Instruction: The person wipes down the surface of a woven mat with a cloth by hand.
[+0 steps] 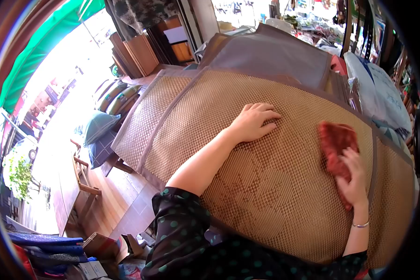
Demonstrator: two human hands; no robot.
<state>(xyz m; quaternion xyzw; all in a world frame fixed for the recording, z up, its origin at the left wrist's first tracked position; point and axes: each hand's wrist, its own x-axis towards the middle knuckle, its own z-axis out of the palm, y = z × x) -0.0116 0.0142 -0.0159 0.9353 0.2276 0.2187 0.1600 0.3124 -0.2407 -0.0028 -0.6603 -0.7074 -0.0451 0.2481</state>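
Observation:
A large tan woven mat point(196, 112) with brown edging lies spread out in front of me. My left hand point(255, 122) rests on its upper middle, palm down, fingers slightly bent and apart, holding nothing. Towards the right side of the mat, my right hand point(352, 179) has its fingers on a crumpled reddish-brown cloth point(338, 140). The cloth is slightly blurred and lies over the woven surface. Damp-looking darker patches show on the weave below my left hand.
Behind the mat lies a grey-brown sheet point(270, 53). Plastic-wrapped bundles point(382, 91) stand at the right. Cushions point(100, 126) and a wooden bench point(86, 175) are at the left. Folded blue fabrics point(51, 247) and a cardboard box point(100, 245) sit at the lower left.

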